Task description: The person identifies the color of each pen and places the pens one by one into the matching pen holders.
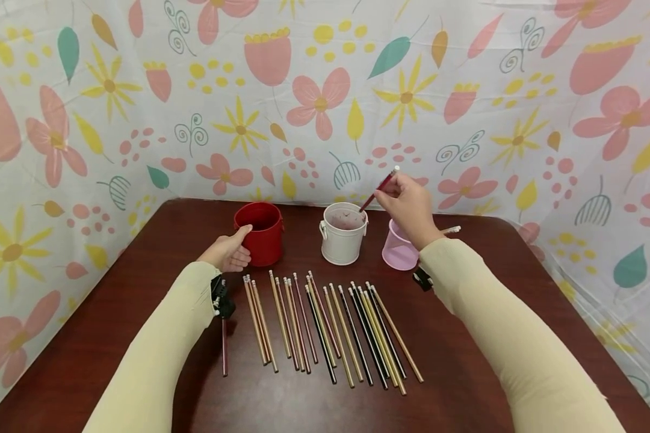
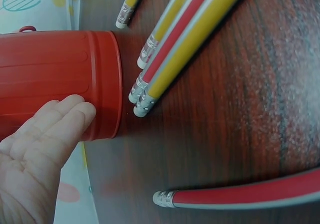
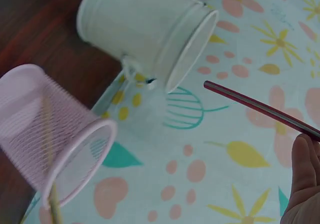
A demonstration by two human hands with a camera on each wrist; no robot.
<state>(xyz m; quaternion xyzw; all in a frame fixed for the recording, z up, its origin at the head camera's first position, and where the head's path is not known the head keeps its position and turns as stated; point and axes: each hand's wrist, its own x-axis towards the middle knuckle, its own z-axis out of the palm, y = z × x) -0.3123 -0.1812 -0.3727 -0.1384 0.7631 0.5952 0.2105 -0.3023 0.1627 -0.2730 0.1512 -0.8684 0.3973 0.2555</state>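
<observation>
My right hand (image 1: 408, 207) pinches a dark red pencil (image 1: 380, 187), eraser end up. Its lower end overlaps the far rim of the white bucket (image 1: 340, 246) in the head view; in the right wrist view that pencil (image 3: 260, 106) shows just outside the bucket's mouth. On the left, my left hand (image 1: 229, 251) rests against the side of the red bucket (image 1: 265, 243), thumb at the rim and fingers (image 2: 62, 119) straight along its wall. Under my right wrist stands a pink mesh cup (image 1: 398, 252), partly hidden, with one yellowish pencil (image 3: 48, 134) leaning in it.
Several pencils (image 1: 352, 337) in gold, black and red lie in a row before the buckets, erasers toward them. A single red pencil (image 1: 224, 355) lies apart at the left, partly under my left wrist. Behind the dark wooden table (image 1: 466, 361) hangs a flowered cloth (image 1: 325, 72).
</observation>
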